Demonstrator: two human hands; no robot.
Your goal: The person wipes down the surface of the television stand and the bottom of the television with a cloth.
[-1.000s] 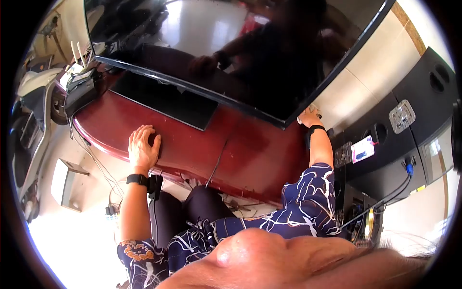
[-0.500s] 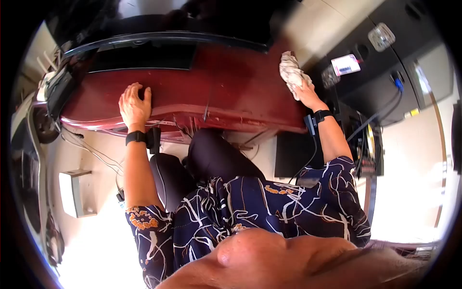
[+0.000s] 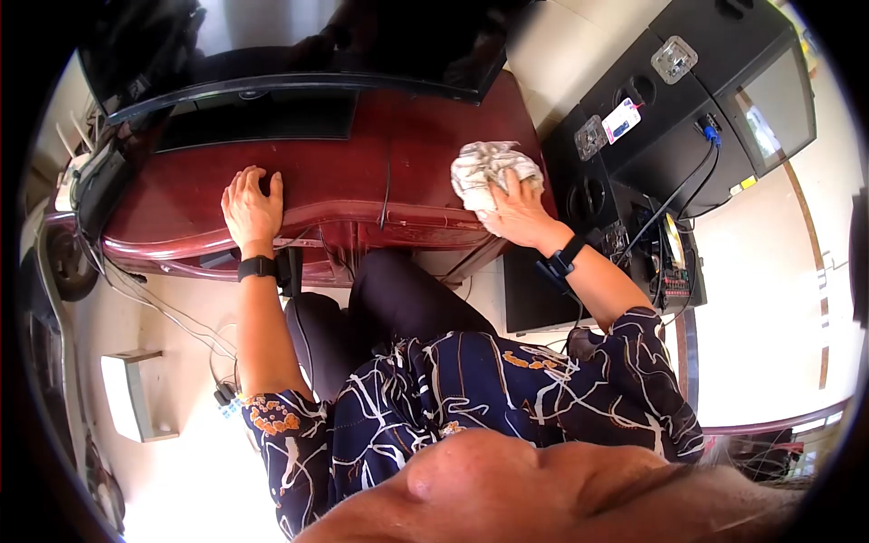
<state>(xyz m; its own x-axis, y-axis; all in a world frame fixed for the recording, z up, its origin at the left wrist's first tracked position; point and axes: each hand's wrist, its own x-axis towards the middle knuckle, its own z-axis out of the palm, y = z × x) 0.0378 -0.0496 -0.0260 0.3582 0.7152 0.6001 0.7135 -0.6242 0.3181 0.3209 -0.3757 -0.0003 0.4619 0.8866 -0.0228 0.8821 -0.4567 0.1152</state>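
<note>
A crumpled white cloth [image 3: 475, 172] lies on the right part of the dark red table [image 3: 335, 176]. Pressed on its lower right side is my right hand [image 3: 518, 208], near the table's front edge. My left hand [image 3: 253, 208] rests flat on the tabletop further left, fingers apart, with nothing in it. Behind the hands stands a large black screen [image 3: 299, 54], its black base plate [image 3: 258, 122] lying on the table. A black band circles each wrist.
Black speaker cabinets [image 3: 670, 154] with a tag [image 3: 621, 120] and blue-plugged cables [image 3: 709, 131] stand at the right. A black box with cables [image 3: 113, 181] sits at the table's left end. A white box [image 3: 128, 396] is at the lower left.
My right hand has come from beside the screen's right corner to the table's front right with the cloth. My left hand stays on the table. The view has tilted down.
</note>
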